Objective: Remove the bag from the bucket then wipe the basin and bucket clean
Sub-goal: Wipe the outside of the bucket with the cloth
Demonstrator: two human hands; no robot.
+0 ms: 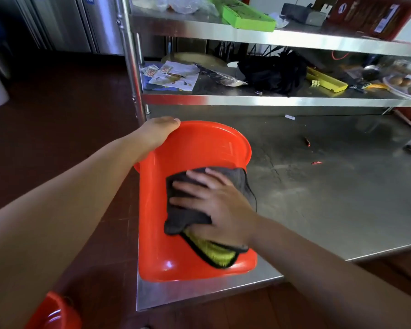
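Here the left hand [157, 132] grips the basin [195, 148] rim, fingers hidden; the right hand [214, 207] presses the cloth [188, 210] flat.

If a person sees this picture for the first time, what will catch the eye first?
The bright orange basin, tilted at the steel table's left edge. The right hand presses a dark cloth with a yellow underside inside it, while the left hand grips the far rim. Behind stand cluttered steel shelves.

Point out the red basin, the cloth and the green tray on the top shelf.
red basin [199, 143], head view, inner wall below the far rim.
cloth [183, 219], head view, grey part beside the fingers.
green tray [249, 16], head view, top face.
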